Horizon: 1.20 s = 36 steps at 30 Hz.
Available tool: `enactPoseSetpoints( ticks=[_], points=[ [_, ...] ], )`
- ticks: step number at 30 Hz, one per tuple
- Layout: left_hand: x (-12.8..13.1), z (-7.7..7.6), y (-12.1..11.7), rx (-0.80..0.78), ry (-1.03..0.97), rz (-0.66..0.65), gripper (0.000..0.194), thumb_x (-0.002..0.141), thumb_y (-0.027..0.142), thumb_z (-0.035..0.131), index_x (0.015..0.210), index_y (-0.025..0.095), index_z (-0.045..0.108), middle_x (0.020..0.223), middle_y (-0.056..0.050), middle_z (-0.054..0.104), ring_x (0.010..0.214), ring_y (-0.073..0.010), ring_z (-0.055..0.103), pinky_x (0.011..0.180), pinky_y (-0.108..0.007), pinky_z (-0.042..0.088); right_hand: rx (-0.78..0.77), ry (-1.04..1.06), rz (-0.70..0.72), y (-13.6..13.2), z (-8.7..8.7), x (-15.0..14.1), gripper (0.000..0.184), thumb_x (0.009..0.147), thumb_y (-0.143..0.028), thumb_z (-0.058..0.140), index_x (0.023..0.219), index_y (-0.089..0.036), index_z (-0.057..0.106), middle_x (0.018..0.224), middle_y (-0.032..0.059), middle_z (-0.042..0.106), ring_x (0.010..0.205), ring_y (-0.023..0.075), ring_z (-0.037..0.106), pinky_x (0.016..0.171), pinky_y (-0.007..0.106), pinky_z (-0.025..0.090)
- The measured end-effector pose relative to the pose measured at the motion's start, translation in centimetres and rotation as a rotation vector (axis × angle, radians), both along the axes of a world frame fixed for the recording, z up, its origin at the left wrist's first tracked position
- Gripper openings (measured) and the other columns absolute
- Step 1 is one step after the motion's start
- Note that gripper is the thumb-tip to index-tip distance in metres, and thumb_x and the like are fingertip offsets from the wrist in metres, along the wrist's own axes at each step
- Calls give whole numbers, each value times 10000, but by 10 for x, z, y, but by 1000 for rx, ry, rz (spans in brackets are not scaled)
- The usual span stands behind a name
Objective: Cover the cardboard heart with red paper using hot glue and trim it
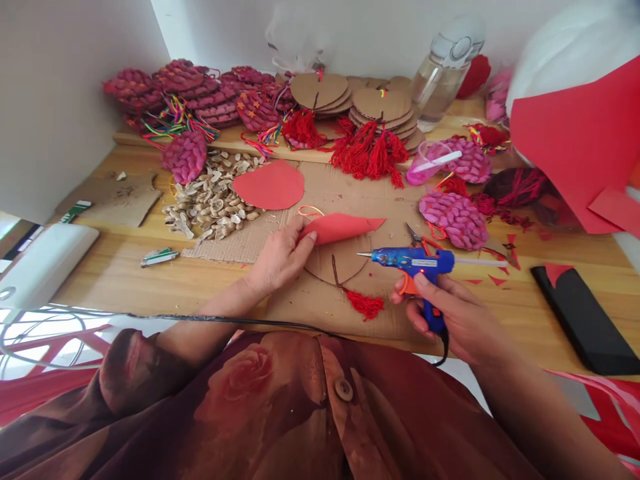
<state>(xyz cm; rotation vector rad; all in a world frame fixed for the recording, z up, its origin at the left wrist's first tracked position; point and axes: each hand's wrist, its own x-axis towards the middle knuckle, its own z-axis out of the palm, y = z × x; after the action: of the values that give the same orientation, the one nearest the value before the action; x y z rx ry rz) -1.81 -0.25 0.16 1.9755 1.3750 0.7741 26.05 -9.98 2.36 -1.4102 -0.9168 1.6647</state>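
Along the front table edge, where a black cable [200, 319] is run, little room is left. A blue glue gun [400, 257] is gripped in the right hand [457, 310], fingers curled around the handle, its nozzle pointed left. On a cardboard mat [295, 308], a tasselled cardboard disc [350, 268] is partly hidden by folded red paper [347, 229], pinched by the left hand [280, 259]; whether they are glued cannot be told. The disc seems unfinished, its paper not yet flat. Bare mat is left on the near side; pliers [415, 235] are placed close behind the gun. Beyond are laid another red sheet [273, 185], peanut shells [215, 203], finished-looking pink pieces [200, 100] and stacked bare discs [320, 90].
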Motion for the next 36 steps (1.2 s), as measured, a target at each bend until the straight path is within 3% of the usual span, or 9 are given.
enactPoseSetpoints(
  ticks=[9, 22, 36],
  points=[
    [3, -1, 3, 28, 20, 55, 176, 976, 277, 428, 1049, 186, 560, 911, -41, 642, 862, -206, 612, 804, -348, 478, 127, -268, 194, 33, -6, -28, 406, 948, -592, 565, 943, -187, 597, 923, 35, 673, 458, 60, 529, 368, 202, 354],
    [4, -1, 6, 64, 46, 50, 256, 988, 253, 415, 1204, 175, 528, 1005, -71, 658, 921, -224, 624, 848, -362, 490, 228, -544, 258, 42, -11, -34, 399, 974, -590, 521, 915, -201, 591, 817, 9, 690, 442, 85, 562, 426, 251, 413],
    [5, -1, 4, 38, 61, 64, 279, 989, 246, 427, 1243, 167, 512, 983, -73, 667, 859, -225, 632, 828, -373, 497, 342, -923, 348, 45, 8, -38, 422, 978, -560, 455, 766, -214, 569, 600, 26, 672, 531, 180, 622, 591, 330, 428]
  ],
)
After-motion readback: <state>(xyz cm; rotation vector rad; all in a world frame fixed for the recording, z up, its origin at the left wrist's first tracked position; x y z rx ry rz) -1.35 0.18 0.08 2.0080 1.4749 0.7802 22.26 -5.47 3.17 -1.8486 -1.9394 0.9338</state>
